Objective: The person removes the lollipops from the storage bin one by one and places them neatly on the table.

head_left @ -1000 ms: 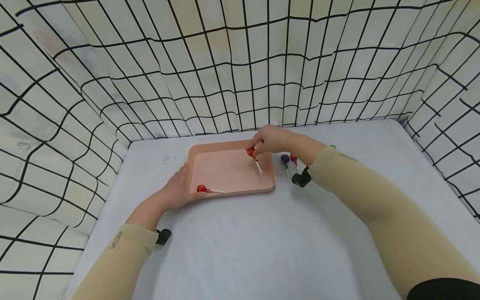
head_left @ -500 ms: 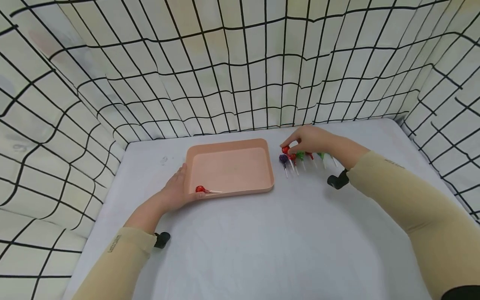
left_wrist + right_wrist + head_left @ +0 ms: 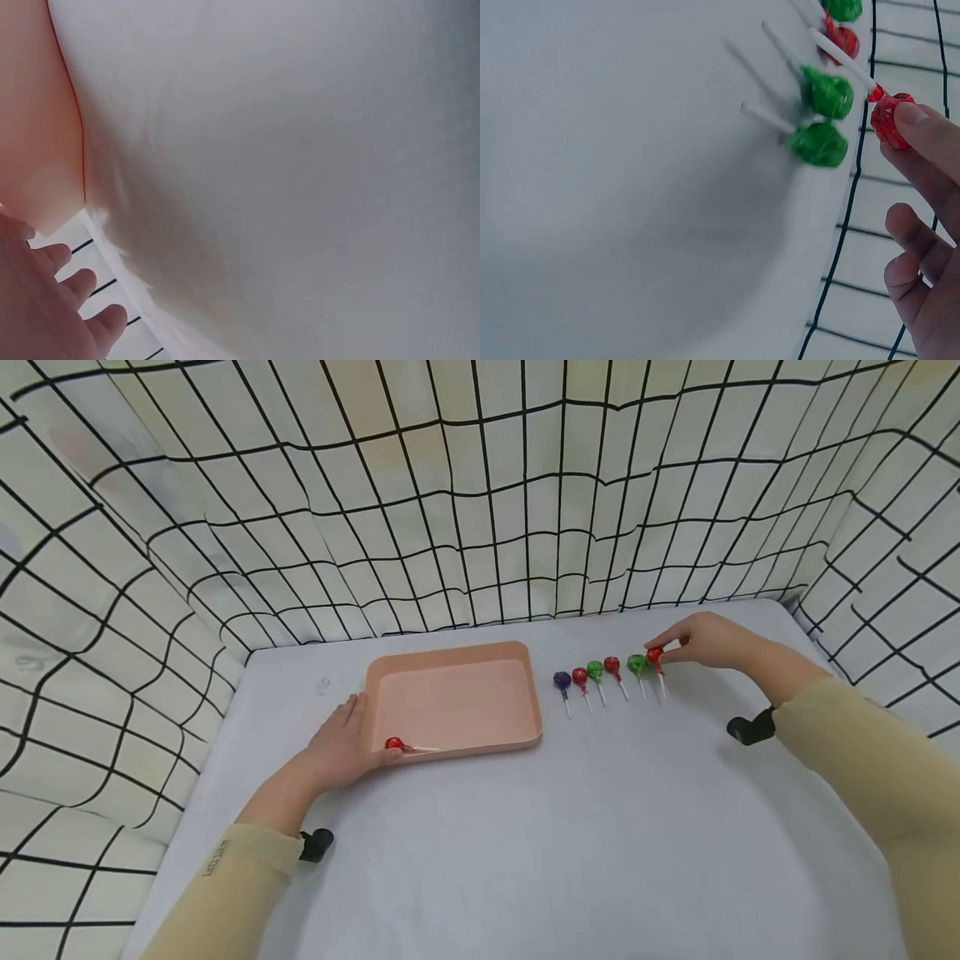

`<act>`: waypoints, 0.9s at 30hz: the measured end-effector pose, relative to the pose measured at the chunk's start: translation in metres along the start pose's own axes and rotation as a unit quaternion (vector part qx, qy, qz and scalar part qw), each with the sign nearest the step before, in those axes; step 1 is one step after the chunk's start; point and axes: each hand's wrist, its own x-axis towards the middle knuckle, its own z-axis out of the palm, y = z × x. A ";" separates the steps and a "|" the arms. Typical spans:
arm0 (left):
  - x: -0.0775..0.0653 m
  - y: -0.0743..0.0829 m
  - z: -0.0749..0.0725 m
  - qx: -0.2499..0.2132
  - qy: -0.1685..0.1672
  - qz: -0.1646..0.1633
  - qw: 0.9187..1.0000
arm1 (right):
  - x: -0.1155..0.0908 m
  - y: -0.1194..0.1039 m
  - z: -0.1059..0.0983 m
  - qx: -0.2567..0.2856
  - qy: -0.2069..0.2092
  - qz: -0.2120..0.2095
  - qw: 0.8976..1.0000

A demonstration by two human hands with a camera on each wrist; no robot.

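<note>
My left hand (image 3: pixel 339 742) rests against the left side of a pink tray (image 3: pixel 457 653), fingers fairly straight and thumb at the front rim. In the left wrist view those fingers (image 3: pixel 79 285) are spread beside the tray wall. A red lollipop (image 3: pixel 394 743) lies inside near the tray's front left corner. My right hand (image 3: pixel 708 641) pinches another red lollipop (image 3: pixel 891 120) by its wrapped head, stick pointing away from the palm. It hovers at the right end of a row of lollipops, near green ones (image 3: pixel 819 145), partly covering one in the head view.
Left of the held one, the row includes a purple lollipop (image 3: pixel 562 680), red lollipops (image 3: pixel 580 677) and green lollipops (image 3: pixel 595 671), sticks toward me. A white cloth (image 3: pixel 525 852) covers the table. Black-gridded white walls (image 3: pixel 480 510) enclose its back and sides.
My right hand has carried the red lollipop from over the tray rightward along the row to its far end, uncovering the others. My left hand stays at the tray.
</note>
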 end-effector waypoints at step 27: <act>-0.004 0.000 0.001 0.011 -0.003 -0.004 1.000 | 0.013 0.042 0.009 0.008 -0.009 0.006 1.000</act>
